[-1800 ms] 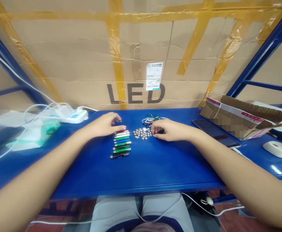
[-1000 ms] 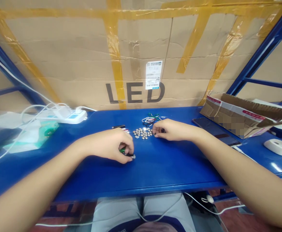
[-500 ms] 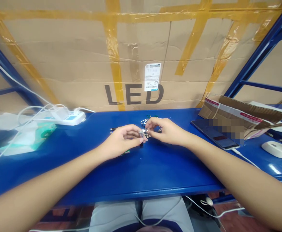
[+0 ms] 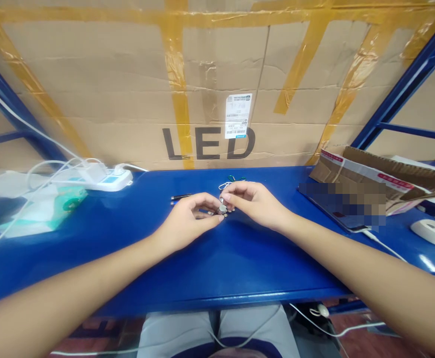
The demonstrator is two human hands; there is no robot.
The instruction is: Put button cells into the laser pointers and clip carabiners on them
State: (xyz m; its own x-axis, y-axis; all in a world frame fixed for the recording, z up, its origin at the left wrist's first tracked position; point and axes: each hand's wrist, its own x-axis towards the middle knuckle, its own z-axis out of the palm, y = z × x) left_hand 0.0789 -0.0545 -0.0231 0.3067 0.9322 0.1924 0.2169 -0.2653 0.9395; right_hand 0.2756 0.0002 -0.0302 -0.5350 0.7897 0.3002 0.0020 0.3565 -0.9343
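Over the middle of the blue table (image 4: pixel 217 263), my two hands meet at the fingertips. My left hand (image 4: pixel 187 219) has its thumb and fingers closed around a small round grey metallic piece (image 4: pixel 223 209), whose exact kind I cannot make out. My right hand (image 4: pixel 254 203) is pinched at the upper side of that piece; a tiny shiny bit shows at its fingertips. A few small light-coloured bits show just below the right fingers, partly hidden. White and green wire loops (image 4: pixel 226 185), resembling paper clips, lie behind the right hand. Dark pens (image 4: pixel 180 198) lie beyond the left hand.
At the left, a white power strip (image 4: pixel 118 180) with cables stands near a green-and-white plastic pack (image 4: pixel 49 214). To the right are a dark phone (image 4: pixel 325 206) on a cable, an open cardboard box (image 4: pixel 355 169) and a white oval device (image 4: pixel 433 232). A large taped carton (image 4: pixel 128 99) stands behind.
The fingertips have come closer together, and the grey piece now shows a round face where a silver cylinder-like side showed before. The view has shifted slightly.
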